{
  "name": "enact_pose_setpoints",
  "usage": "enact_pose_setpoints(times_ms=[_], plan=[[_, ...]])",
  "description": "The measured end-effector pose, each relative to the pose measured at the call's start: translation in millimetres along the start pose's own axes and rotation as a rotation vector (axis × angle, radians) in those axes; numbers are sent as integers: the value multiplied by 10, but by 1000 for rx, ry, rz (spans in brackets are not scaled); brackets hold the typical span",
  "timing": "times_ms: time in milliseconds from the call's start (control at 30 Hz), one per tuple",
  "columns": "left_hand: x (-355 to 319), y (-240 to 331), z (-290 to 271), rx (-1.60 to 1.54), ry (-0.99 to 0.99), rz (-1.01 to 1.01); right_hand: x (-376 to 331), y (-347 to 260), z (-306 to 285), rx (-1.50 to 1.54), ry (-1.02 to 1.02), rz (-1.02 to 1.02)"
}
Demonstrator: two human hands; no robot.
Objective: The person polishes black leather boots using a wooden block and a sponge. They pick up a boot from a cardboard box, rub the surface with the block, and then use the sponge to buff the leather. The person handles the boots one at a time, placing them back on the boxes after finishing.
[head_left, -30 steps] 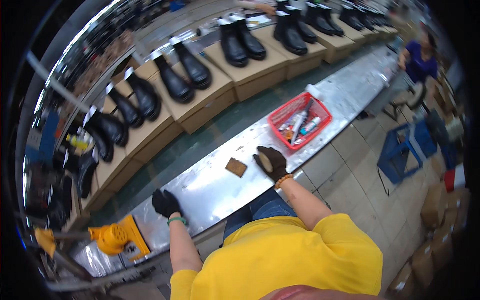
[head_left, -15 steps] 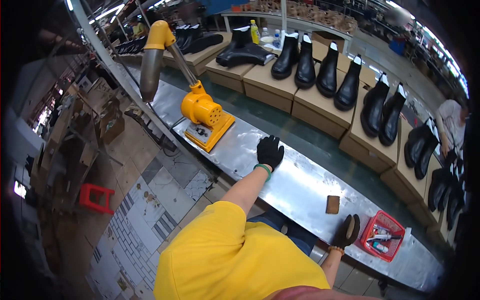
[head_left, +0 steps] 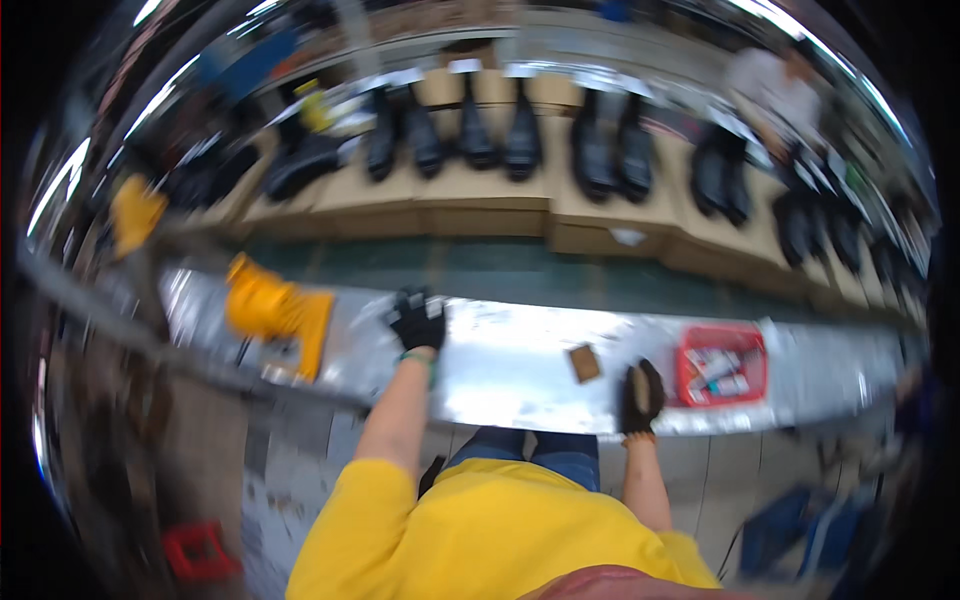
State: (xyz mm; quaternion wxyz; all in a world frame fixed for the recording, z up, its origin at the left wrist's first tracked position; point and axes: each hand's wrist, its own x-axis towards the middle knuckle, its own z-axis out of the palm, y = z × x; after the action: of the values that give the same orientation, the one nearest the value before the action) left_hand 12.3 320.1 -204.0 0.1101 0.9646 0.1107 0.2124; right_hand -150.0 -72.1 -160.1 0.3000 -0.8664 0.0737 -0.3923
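My left hand (head_left: 418,321), in a black glove with a green bangle at the wrist, lies on the metal bench (head_left: 497,372) with its fingers apart and holds nothing. To its left stands a yellow machine base (head_left: 265,303). Near the bench's front edge, my dark-gloved right hand (head_left: 632,412) is closed around a narrow tan oval thing (head_left: 641,384), too blurred to name its kind. A small brown square block (head_left: 584,363) rests on the bench to the left of that hand. Just right of the hand is a red plastic basket (head_left: 683,368) with tubes and small tools inside.
Beyond the bench runs a dark green strip (head_left: 480,262). Behind it, brown cardboard boxes (head_left: 480,222) carry several pairs of black boots (head_left: 595,155). At the far right another person (head_left: 775,90) is near the boots. A red stool (head_left: 200,550) stands on the floor at lower left.
My view has turned to the right, so the bench now runs nearly level and the picture is blurred. My left hand still rests on the bench; my right hand stays beside the basket.
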Motion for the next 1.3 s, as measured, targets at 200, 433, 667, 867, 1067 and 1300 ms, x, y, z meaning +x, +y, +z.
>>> enact_pose_setpoints(times_ms=[200, 433, 667, 867, 1067, 1300], plan=[[145, 287, -461, 215, -315, 50, 67, -23, -30, -153, -22, 49], [97, 581, -690, 255, -373, 48, 123, -67, -246, -109, -115, 225], [136, 580, -700, 256, -403, 31, 84, -20, -166, -157, -6, 161], [118, 485, -625, 227, -371, 23, 86, -53, -158, -114, -4, 143], [121, 476, -652, 214, -368, 28, 54, -52, -132, -140, -24, 165], [126, 432, -624, 203, -328, 49, 69, -82, -139, -157, -31, 168]])
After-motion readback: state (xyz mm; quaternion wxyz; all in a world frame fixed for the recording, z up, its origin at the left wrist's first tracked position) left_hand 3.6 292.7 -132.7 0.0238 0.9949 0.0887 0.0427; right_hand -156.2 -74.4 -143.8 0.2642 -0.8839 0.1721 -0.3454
